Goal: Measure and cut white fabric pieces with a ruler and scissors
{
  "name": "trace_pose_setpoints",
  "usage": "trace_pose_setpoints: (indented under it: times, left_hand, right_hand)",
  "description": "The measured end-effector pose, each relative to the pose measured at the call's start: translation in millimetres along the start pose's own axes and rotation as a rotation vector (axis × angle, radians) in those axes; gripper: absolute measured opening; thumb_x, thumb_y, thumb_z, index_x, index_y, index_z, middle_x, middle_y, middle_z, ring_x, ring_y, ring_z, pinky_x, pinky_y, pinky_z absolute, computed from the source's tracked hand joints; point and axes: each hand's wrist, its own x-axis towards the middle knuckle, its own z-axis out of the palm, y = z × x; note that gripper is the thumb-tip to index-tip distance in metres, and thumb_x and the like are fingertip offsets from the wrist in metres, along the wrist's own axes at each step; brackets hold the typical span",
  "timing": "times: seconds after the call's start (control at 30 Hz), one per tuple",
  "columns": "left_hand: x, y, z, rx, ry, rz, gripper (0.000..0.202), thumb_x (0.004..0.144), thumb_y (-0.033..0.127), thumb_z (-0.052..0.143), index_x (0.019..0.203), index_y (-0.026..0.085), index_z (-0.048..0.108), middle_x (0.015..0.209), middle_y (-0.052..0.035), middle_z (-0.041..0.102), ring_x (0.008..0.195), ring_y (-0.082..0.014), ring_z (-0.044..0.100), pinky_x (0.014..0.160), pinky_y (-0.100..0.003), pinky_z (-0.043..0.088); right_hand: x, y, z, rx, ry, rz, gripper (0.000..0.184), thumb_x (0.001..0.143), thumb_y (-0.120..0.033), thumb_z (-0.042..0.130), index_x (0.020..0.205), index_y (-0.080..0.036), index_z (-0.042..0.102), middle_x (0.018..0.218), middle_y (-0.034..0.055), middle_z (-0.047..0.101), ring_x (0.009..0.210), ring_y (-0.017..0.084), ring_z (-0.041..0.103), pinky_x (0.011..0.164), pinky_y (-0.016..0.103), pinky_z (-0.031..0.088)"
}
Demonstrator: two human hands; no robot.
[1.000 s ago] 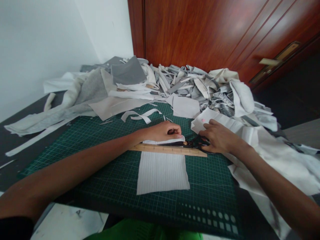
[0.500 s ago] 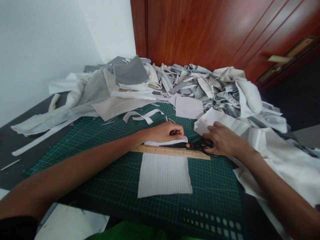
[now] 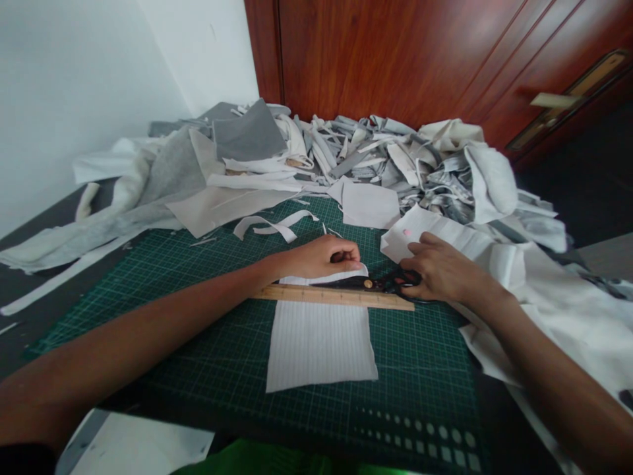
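A striped white piece of fabric [image 3: 321,343] lies on the green cutting mat [image 3: 208,356], with a wooden ruler [image 3: 336,295] across it. Along the ruler's far side rest black-handled scissors [image 3: 390,282], their blades at the fabric. My right hand [image 3: 435,267] is closed around the scissor handles. Just beyond the ruler, my left hand [image 3: 329,256] pinches the far edge of the fabric, which is lifted in a narrow strip. Part of the blades is hidden by that strip.
Heaps of grey and white fabric scraps [image 3: 356,148] line the back by the wooden door [image 3: 386,59]. Curled white strips [image 3: 277,225] lie on the mat's far part. A large cream fabric [image 3: 558,297] spreads at the right, and a grey-white cloth [image 3: 123,214] at the left.
The whole view has shifted slightly. Both hands keep nearly the same places at the fabric and scissors; the scissor blades may have closed a little.
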Motion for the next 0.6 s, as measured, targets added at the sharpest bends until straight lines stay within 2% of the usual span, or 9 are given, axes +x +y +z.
trace_pose_setpoints:
  times: [0.6]
  left_hand:
    - [0.2,0.4,0.6,0.014,0.003,-0.010,0.026,0.099,0.037,0.062,0.083,0.017,0.064,0.067,0.0043,0.052,0.061,-0.0101,0.044,0.059,-0.024,0.030]
  right_hand:
    - [0.6,-1.1,-3.6,-0.033,-0.011,-0.004,0.034,0.091,-0.045,0.066,0.069,-0.020,0.071,0.067,0.0064,0.064,0.063,0.020,0.047,0.076,0.037,0.030]
